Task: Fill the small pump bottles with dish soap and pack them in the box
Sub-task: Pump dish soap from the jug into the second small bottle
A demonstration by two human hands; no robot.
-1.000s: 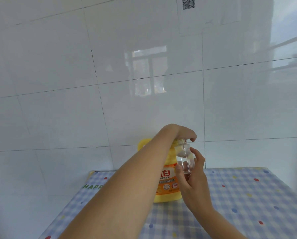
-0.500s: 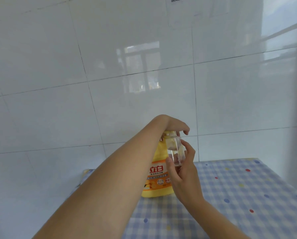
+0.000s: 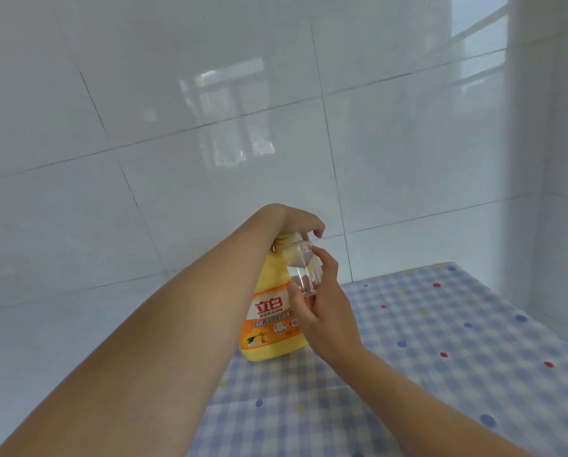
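A yellow soap bottle [image 3: 269, 324] with an orange and white label stands upright near the middle of the frame, on a surface [image 3: 441, 341] covered with a blue and white checked cloth dotted in red, blue and yellow. The left arm reaches in from the lower left of the frame, and the left hand [image 3: 300, 221] lies on the top of the soap bottle with its fingers curled down over the cap; the cap itself is mostly hidden under the hand. The right hand [image 3: 322, 311] comes in from the lower right and grips 1 small clear bottle [image 3: 304, 273], thumb on the near side and fingers round the far side. It holds this small bottle up off the surface, slightly tilted, just in front of the soap bottle's neck, with its mouth close under the left fingers. Behind them rises a wall [image 3: 210, 127] of glossy white tiles.
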